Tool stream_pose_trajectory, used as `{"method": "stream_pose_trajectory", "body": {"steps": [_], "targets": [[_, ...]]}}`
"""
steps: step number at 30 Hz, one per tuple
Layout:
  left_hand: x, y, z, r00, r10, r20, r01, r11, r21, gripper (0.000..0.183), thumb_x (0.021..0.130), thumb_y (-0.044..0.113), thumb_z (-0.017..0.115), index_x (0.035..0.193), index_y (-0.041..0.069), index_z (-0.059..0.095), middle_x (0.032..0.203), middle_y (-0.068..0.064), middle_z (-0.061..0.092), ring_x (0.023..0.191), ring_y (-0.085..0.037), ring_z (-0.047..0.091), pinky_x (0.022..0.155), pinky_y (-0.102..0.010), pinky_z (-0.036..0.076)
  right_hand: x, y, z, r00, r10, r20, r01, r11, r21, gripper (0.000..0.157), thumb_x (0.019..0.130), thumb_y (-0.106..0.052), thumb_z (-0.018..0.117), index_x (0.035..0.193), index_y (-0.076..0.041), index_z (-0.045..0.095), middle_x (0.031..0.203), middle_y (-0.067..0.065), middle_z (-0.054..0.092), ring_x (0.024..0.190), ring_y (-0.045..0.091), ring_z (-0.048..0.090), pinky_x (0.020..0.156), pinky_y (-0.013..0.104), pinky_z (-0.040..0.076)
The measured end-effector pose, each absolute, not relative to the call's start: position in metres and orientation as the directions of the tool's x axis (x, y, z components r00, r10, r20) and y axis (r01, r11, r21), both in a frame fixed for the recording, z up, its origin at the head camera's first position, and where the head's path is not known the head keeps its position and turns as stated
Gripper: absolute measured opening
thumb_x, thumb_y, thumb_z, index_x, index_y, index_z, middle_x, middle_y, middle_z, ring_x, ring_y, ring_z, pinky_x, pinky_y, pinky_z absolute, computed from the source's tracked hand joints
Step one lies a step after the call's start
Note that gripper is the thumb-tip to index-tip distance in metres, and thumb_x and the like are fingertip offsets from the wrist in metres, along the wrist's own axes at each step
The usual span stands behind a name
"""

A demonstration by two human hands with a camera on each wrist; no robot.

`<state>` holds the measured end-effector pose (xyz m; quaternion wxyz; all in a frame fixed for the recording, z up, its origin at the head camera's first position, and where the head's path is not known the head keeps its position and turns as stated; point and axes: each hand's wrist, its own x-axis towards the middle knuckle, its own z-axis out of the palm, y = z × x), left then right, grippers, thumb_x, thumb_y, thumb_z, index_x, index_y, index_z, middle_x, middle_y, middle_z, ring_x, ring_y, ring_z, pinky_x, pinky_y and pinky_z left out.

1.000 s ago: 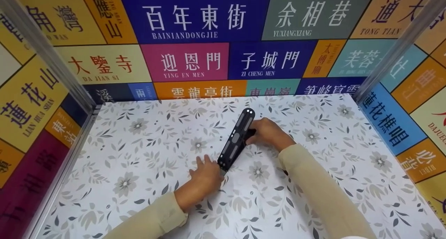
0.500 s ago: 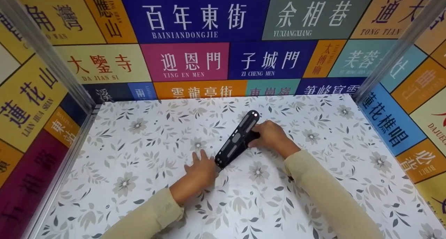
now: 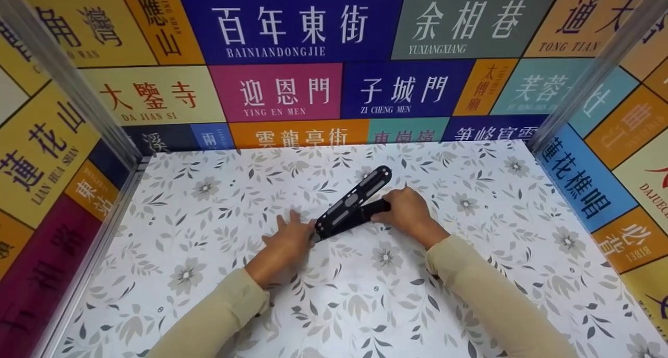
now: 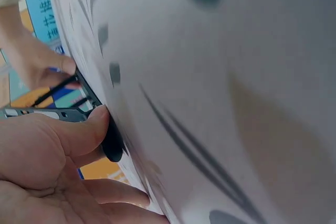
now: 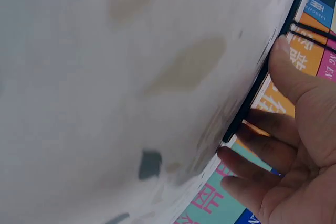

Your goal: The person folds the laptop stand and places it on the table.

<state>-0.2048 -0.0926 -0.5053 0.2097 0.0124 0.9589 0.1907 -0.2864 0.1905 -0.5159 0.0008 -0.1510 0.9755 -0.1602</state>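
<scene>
A black folding laptop stand (image 3: 342,204) lies slanting over the middle of the table. Its two bars spread in a narrow V from the near left end, the upper bar carrying grey pads. At the joined end my left hand (image 3: 289,240) pinches it, thumb (image 4: 94,124) pressed on top and other fingers spread along the cloth. My right hand (image 3: 409,209) holds the far end of the lower bar (image 3: 373,209). In the right wrist view that bar (image 5: 252,98) runs between thumb and fingers, low against the tabletop. Thin struts (image 4: 52,90) show between the bars in the left wrist view.
The table (image 3: 209,306) is covered with a white cloth printed with grey leaves and flowers. Coloured sign-like panels (image 3: 292,92) wall it at the back and both sides, with metal corner posts (image 3: 584,71) at the back left and right.
The stand's two bars have swung apart, from nearly folded together to a clear V. My left hand has shifted left and slightly away with the joined end; the right hand has moved slightly right.
</scene>
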Motion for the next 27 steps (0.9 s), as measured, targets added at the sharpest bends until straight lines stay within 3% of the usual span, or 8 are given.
{"method": "stream_pose_trajectory", "body": {"steps": [3, 8, 17, 27], "targets": [[-0.211, -0.098, -0.505, -0.911, 0.108, -0.398, -0.063, 0.918, 0.393, 0.061, 0.104, 0.022, 0.057, 0.159, 0.030, 0.033, 0.170, -0.021, 0.003, 0.154, -0.051, -0.003, 0.106, -0.087, 0.009, -0.282, 0.188, -0.515, -0.963, -0.264, 0.047, -0.266, 0.917, -0.298, 0.042, 0.078, -0.047, 0.087, 0.091, -0.008, 0.077, 0.089, 0.012, 0.074, 0.085, 0.031, 0.065, 0.074, 0.046, 0.053], [-0.223, -0.103, -0.503, -0.897, 0.108, -0.428, -0.095, 0.900, 0.425, 0.062, 0.102, 0.020, 0.059, 0.157, 0.035, 0.034, 0.170, -0.019, -0.004, 0.153, -0.052, -0.008, 0.103, -0.089, 0.005, -0.275, 0.185, -0.514, -0.978, -0.206, 0.037, -0.208, 0.941, -0.265, 0.048, 0.077, -0.053, 0.086, 0.074, -0.009, 0.066, 0.079, 0.011, 0.068, 0.076, 0.031, 0.062, 0.067, 0.046, 0.050], [-0.247, -0.106, -0.506, -0.894, 0.078, -0.441, -0.137, 0.890, 0.434, 0.043, 0.107, 0.032, 0.051, 0.149, 0.039, 0.047, 0.171, -0.016, 0.001, 0.153, -0.053, -0.006, 0.103, -0.089, 0.007, -0.262, 0.182, -0.516, -0.981, -0.157, 0.111, -0.180, 0.950, -0.254, 0.056, 0.073, -0.054, 0.088, 0.076, -0.002, 0.067, 0.076, 0.020, 0.069, 0.070, 0.039, 0.067, 0.062, 0.053, 0.054], [-0.259, -0.114, -0.504, -0.909, 0.081, -0.408, -0.125, 0.883, 0.453, 0.044, 0.106, 0.031, 0.055, 0.146, 0.045, 0.046, 0.172, -0.013, 0.000, 0.153, -0.053, -0.009, 0.100, -0.090, 0.004, -0.253, 0.171, -0.515, -0.986, -0.123, 0.110, -0.137, 0.982, -0.133, 0.067, 0.074, -0.063, 0.082, 0.078, 0.002, 0.069, 0.079, 0.020, 0.067, 0.068, 0.037, 0.066, 0.059, 0.052, 0.055]]}}
